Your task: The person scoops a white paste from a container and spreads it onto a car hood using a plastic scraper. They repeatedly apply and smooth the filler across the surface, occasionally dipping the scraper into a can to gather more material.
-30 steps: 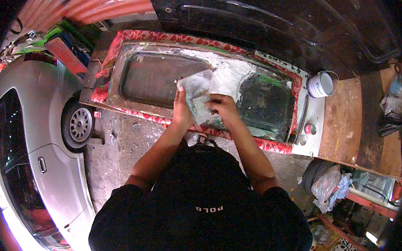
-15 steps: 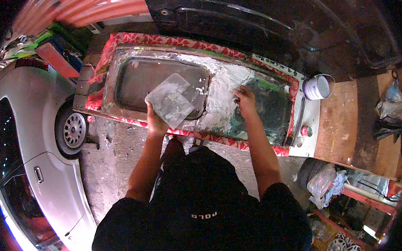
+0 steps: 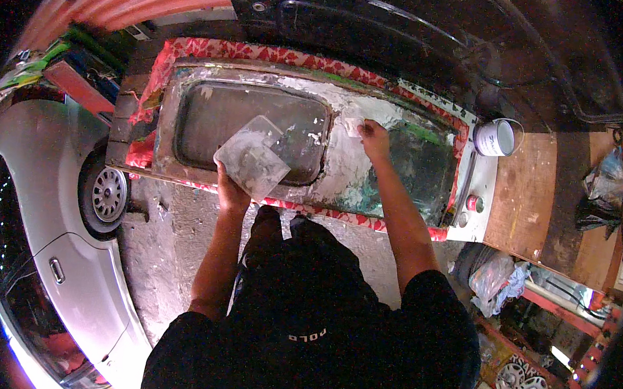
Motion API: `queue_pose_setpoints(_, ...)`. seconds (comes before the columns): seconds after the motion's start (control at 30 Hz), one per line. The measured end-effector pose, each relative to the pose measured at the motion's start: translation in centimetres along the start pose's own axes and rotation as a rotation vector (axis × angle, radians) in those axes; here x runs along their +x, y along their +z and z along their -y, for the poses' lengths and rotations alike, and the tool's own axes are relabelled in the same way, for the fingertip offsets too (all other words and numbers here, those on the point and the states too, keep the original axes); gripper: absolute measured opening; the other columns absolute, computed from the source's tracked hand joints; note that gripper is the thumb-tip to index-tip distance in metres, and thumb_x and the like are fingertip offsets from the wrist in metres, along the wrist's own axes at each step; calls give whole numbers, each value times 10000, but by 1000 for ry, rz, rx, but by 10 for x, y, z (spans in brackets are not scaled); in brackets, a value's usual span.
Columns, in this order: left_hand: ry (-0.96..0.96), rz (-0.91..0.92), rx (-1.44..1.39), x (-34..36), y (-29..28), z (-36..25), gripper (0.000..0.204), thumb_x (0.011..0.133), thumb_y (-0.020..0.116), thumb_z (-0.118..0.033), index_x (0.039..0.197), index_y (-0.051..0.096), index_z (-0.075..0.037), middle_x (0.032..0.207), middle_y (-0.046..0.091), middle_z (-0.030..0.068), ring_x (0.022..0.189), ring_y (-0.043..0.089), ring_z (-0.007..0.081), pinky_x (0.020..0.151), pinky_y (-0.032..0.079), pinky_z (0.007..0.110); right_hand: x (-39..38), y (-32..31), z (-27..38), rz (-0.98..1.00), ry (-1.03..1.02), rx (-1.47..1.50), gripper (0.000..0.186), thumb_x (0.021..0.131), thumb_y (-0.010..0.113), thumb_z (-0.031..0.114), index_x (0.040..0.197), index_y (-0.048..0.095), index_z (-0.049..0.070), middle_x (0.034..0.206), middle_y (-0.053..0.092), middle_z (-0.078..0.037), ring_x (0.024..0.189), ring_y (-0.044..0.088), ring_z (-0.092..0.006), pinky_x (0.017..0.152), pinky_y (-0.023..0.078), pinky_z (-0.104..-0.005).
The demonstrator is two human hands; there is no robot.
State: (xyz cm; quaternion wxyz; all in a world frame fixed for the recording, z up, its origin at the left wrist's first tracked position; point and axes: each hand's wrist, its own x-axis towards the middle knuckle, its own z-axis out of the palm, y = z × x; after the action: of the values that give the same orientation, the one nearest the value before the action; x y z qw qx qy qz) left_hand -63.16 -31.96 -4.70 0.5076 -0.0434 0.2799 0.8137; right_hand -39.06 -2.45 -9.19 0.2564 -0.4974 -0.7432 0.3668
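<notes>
My left hand (image 3: 231,189) grips a square, translucent board (image 3: 252,164) smeared with pale paste. It is held over the left recessed section of a long, weathered panel (image 3: 210,105), whose middle carries rough white filler (image 3: 348,161). My right hand (image 3: 372,140) has its fingers closed on a small pale spreader (image 3: 352,125) at the upper part of that filler; whether the spreader touches it I cannot tell. Red-patterned covering (image 3: 262,51) lines the panel's edges. The panel's right section shows dark green and greenish patches.
A white bucket (image 3: 494,139) and a small can (image 3: 474,203) stand right of the panel. Wooden boards (image 3: 516,191) hold a plastic bag (image 3: 601,181). A silver car (image 3: 67,294) is at left, a black vehicle body (image 3: 419,20) beyond, shelving with hubcaps (image 3: 520,381) at lower right.
My hands have parted: the board moved down-left in my left hand, while my right hand left the board and moved right and up onto the white filler.
</notes>
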Motion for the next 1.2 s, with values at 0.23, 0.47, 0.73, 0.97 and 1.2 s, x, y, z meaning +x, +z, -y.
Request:
queue_pose_setpoints(0.23,-59,-30,-34,7,3,-2,712,916,416,-589,1417,320,-93,1411,398,109,1288,386,311,1062,320,470,-24,-6,32,70,12,-115,281,843,664,201,1064,648,28,882,685,-143,734,664,-254,645,537,-361)
queue_pose_setpoints(0.47,-68,13,-38,20,-3,1,698,930,402,-569,1416,316,-74,1414,388,126,1289,382,319,1067,311,470,-41,8,53,71,-204,-443,215,854,612,201,1038,675,108,907,662,-157,812,629,-333,726,515,-417)
queue_pose_setpoints(0.73,-66,-34,-8,21,6,-1,701,929,397,-576,1417,315,-79,1409,392,126,1289,383,324,1059,322,474,-47,40,37,71,-432,-602,248,808,590,162,1042,658,117,882,659,-128,848,613,-281,765,519,-391)
queue_pose_setpoints(0.97,-77,-26,52,16,15,-4,712,925,387,-591,1420,312,-84,1410,393,122,1290,383,322,1059,322,474,-57,41,46,158,-370,-698,176,792,572,122,928,672,77,856,671,-103,863,603,-270,767,510,-387)
queue_pose_setpoints(1.2,-111,30,33,22,9,-1,731,912,396,-607,1433,287,-105,1412,388,116,1290,379,323,1056,324,479,-80,31,45,317,-359,-703,150,811,563,143,907,665,88,799,635,-141,810,610,-301,729,515,-414)
